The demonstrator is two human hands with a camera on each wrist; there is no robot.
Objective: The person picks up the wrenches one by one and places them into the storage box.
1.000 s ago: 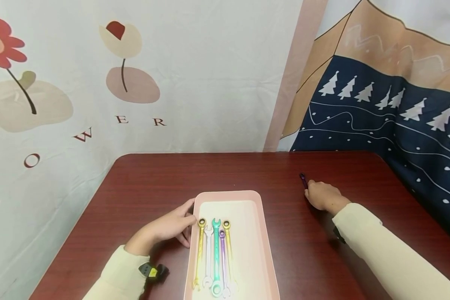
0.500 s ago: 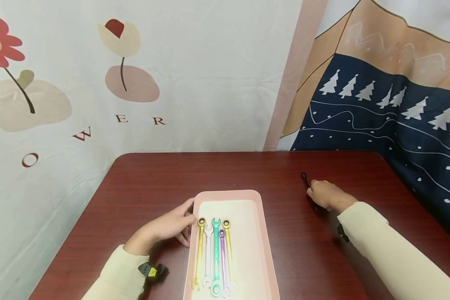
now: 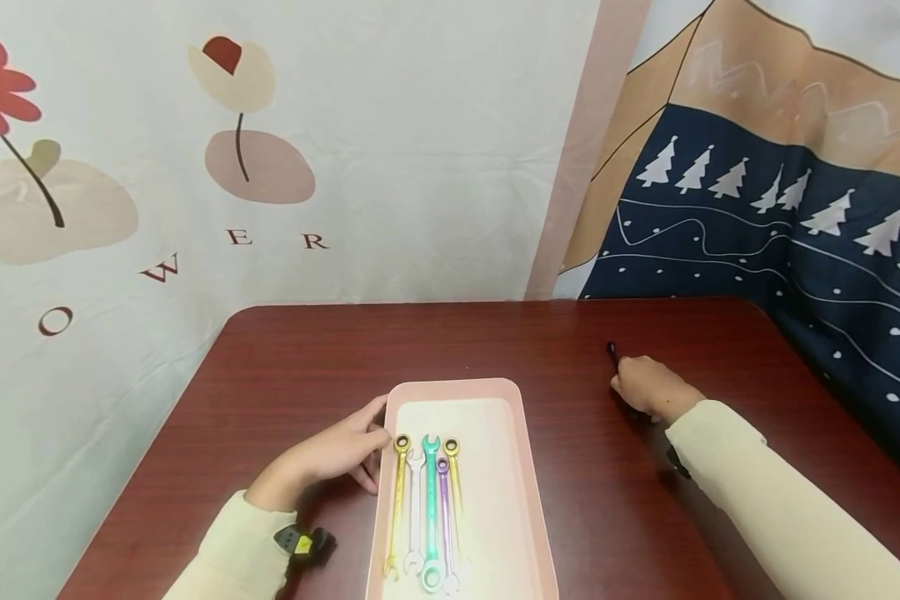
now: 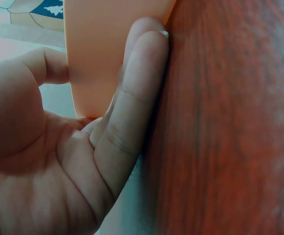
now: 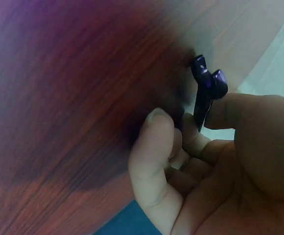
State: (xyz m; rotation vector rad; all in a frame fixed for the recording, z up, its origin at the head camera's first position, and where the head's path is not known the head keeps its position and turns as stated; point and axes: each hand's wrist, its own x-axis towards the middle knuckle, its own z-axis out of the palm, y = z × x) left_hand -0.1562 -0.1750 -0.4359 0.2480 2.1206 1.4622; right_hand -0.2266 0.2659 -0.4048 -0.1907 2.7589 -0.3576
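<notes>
A pink tray [image 3: 528,483] with a pale inside stands on the table. Inside it lie a gold wrench [image 3: 397,508], a silver wrench [image 3: 415,512], a green wrench [image 3: 431,500], a purple wrench [image 3: 445,504] and another gold wrench [image 3: 456,483], side by side lengthwise. My left hand [image 3: 337,450] holds the tray's left side, thumb at the rim and fingers against the outer wall [image 4: 98,58]. Off to the right, my right hand [image 3: 652,387] pinches a dark purple wrench [image 5: 204,81] between thumb and fingers, close to the tabletop. Its forked end sticks out; the palm side hides the rest.
The dark red wooden table [image 3: 330,350] ends at a printed cloth wall [image 3: 420,167] behind. At the right hangs dark blue cloth with white trees [image 3: 727,179]. A strapped device [image 3: 307,543] sits on the left wrist.
The wrench in my right hand has tilted slightly, its visible tip shifting a little right and away. My left hand and the tray keep their places.
</notes>
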